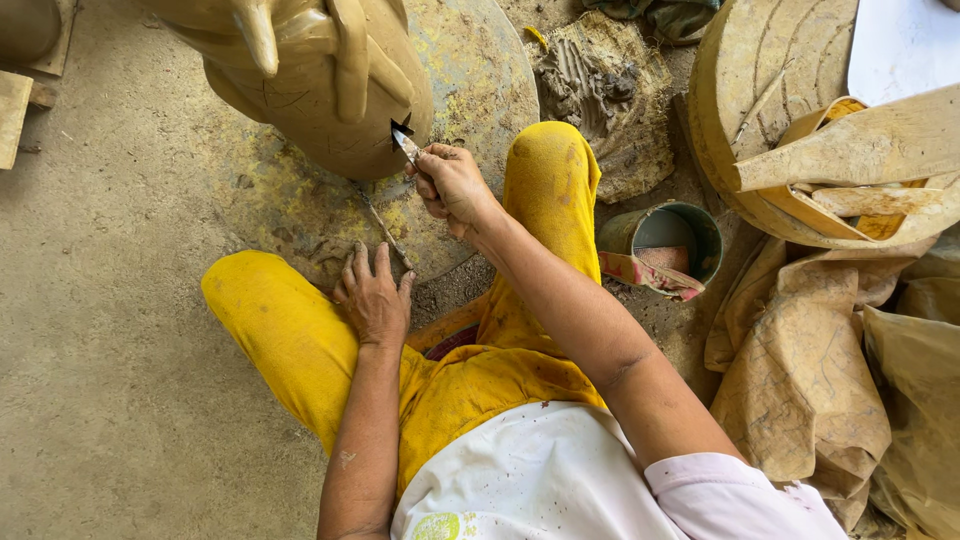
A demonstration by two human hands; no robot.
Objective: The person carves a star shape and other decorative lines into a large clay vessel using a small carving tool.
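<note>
We're sat on the floor (pixel 110 330) w/ knees spread in yellow trousers (pixel 290 340), facing a big unfired clay vessel (pixel 330 90) that stands on a round turntable disc (pixel 470 110).

Right hand (pixel 452 185): grip fully closed round a small carving knife (pixel 405 142), thumb and fingers pinching the handle close to the blade. The tip touches the vessel's lower wall, right where a small dark notch is cut through.

Left hand (pixel 374 295): flat and spread, holding nothing, fingers resting on the disc's near edge. A thin stick tool (pixel 385 228) lies on the disc just beside those fingertips.

Judging from this, the step in hand is cutting/trimming the notch. To do it well we'd keep the pinch low on the handle for control, take shallow passes, and use the resting left hand to steady or turn the disc so the cut stays in front of us. The wall looks soft, so we'd press lightly.

Round us: a small green bucket (pixel 668 235) w/ a rag near the right knee, a clay lump (pixel 600 90) beyond it, a second round slab (pixel 760 90) w/ wooden ribs on the right, and crumpled sacking (pixel 810 370) below that.
</note>
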